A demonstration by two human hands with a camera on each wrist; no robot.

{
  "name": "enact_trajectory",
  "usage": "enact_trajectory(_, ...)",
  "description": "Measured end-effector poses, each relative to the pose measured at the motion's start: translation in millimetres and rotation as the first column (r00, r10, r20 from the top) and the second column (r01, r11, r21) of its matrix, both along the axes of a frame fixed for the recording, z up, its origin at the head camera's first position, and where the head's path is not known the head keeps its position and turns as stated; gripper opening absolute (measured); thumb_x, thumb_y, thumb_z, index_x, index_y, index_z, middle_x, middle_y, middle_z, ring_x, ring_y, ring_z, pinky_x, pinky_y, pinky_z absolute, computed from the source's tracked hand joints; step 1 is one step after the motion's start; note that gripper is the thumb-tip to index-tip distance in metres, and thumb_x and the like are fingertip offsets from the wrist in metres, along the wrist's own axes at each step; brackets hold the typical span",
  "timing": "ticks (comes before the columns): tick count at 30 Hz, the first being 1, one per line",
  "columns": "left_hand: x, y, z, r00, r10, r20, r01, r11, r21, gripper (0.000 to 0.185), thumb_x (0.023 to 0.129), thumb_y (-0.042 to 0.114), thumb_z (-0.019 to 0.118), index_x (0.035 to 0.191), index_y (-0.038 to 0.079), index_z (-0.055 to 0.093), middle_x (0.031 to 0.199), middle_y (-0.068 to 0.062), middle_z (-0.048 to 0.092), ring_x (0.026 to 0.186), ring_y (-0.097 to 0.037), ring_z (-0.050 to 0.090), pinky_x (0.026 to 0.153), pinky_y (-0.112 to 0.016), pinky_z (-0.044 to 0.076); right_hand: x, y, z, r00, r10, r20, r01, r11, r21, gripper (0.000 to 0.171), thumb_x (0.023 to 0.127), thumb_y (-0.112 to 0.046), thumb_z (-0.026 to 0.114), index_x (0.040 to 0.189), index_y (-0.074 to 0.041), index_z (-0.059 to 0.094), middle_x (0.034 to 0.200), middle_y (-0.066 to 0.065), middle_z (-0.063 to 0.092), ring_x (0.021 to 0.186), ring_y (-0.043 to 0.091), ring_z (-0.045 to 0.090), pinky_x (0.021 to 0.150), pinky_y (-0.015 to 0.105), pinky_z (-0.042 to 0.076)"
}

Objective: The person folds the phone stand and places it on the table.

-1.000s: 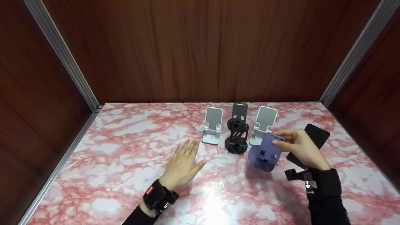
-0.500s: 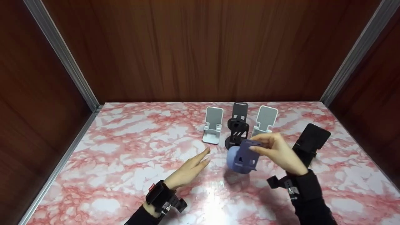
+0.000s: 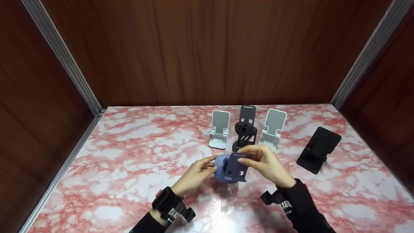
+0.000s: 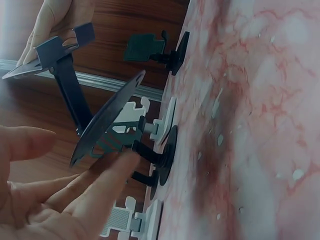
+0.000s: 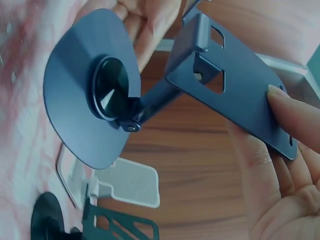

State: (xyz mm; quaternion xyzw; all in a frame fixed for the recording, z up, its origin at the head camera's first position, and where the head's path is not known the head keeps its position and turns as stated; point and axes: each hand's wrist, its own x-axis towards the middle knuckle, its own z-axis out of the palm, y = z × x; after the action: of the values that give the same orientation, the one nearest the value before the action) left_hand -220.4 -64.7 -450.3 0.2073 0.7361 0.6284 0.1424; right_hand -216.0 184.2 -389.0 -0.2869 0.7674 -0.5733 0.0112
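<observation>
Since a second ago the blue phone stand (image 3: 230,167) has travelled leftward from beside the black folded stand (image 3: 318,149) to the middle of the worktop (image 3: 129,155), and the left hand (image 3: 194,174) has lifted off the surface to meet it.

Pink-and-white marbled worktop, walled on three sides by dark wood panels with grey metal corner strips. At the back stand two white stands (image 3: 220,129) (image 3: 271,127) with a black round-based stand (image 3: 245,131) between them.

Right hand (image 3: 266,163) pinches the blue stand's plate, held above the worktop; left fingertips touch its round base, grip loose and fairly straight.

Only the right wrist view shows the base's underside, with a dark disc (image 5: 110,92) and hinge arm. The left wrist view shows the stand edge-on (image 4: 107,117).
</observation>
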Motion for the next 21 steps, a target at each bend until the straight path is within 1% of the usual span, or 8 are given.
enact_trajectory(4,0.0,1.4,-1.0,0.995,0.017,0.098,-0.026,0.996,0.086,0.047,0.097,0.003,0.055,0.141,-0.009,0.043,0.126,-0.029,0.061,0.099,-0.027,0.071,0.085,-0.037,0.061,1.2,-7.4,-4.0,1.000,0.015,0.009,-0.015,1.000,-0.021,0.019,0.092,-0.002,0.066,0.107,0.009,0.068,0.099,0.024,0.071,0.079,0.004,0.069,0.073,0.020,0.059)
enact_trajectory(6,-0.1,1.9,-1.2,0.990,0.026,0.137,-0.043,0.992,0.120,0.043,0.096,-0.001,0.055,0.137,-0.008,0.046,0.123,-0.027,0.063,0.093,-0.022,0.071,0.083,-0.036,0.062,1.6,-10.1,-5.6,1.000,0.010,0.012,-0.010,1.000,-0.029,0.019,0.092,-0.002,0.066,0.107,0.009,0.068,0.099,0.023,0.072,0.080,0.004,0.069,0.074,0.020,0.059)
enact_trajectory(9,-1.1,2.4,-1.5,0.988,0.048,0.145,-0.069,0.988,0.137,0.039,0.095,-0.006,0.053,0.134,-0.009,0.048,0.118,-0.027,0.065,0.088,-0.019,0.072,0.081,-0.035,0.062,2.1,-12.6,-7.3,1.000,-0.011,0.013,0.011,0.999,-0.036,0.019,0.091,-0.002,0.067,0.107,0.009,0.068,0.098,0.023,0.072,0.079,0.004,0.069,0.073,0.019,0.058)
enact_trajectory(12,-1.4,2.7,-0.5,0.985,0.061,0.161,-0.086,0.985,0.152,0.040,0.094,-0.008,0.052,0.134,-0.010,0.047,0.116,-0.026,0.065,0.084,-0.017,0.071,0.081,-0.036,0.062,1.4,-13.9,-8.4,0.999,-0.051,0.001,0.051,0.998,-0.019,0.018,0.091,-0.004,0.068,0.105,0.007,0.069,0.097,0.022,0.073,0.077,0.004,0.069,0.071,0.020,0.058)
enact_trajectory(16,-2.3,3.0,0.4,0.980,0.079,0.182,-0.109,0.980,0.164,0.042,0.094,-0.008,0.052,0.136,-0.011,0.045,0.116,-0.026,0.064,0.083,-0.015,0.071,0.082,-0.035,0.062,-1.4,-13.6,-10.0,0.993,-0.116,-0.021,0.116,0.993,0.008,0.016,0.090,-0.007,0.069,0.102,0.004,0.070,0.091,0.016,0.074,0.072,0.004,0.067,0.068,0.023,0.058)
enact_trajectory(18,-2.5,2.4,0.6,0.980,0.090,0.178,-0.121,0.978,0.170,0.043,0.094,-0.008,0.052,0.137,-0.011,0.044,0.116,-0.026,0.064,0.083,-0.015,0.070,0.081,-0.034,0.062,-2.8,-13.3,-11.2,0.991,-0.132,-0.007,0.132,0.991,-0.001,0.015,0.090,-0.007,0.070,0.099,0.005,0.069,0.088,0.012,0.073,0.071,0.004,0.066,0.067,0.024,0.059)
enact_trajectory(21,-2.8,1.3,1.1,0.981,0.097,0.166,-0.128,0.974,0.187,0.043,0.094,-0.008,0.051,0.137,-0.012,0.043,0.119,-0.029,0.063,0.085,-0.018,0.071,0.081,-0.034,0.062,-3.7,-13.1,-13.2,0.991,-0.129,0.042,0.131,0.991,-0.039,0.015,0.090,-0.005,0.069,0.094,0.009,0.066,0.086,0.006,0.072,0.071,0.006,0.066,0.068,0.028,0.062)
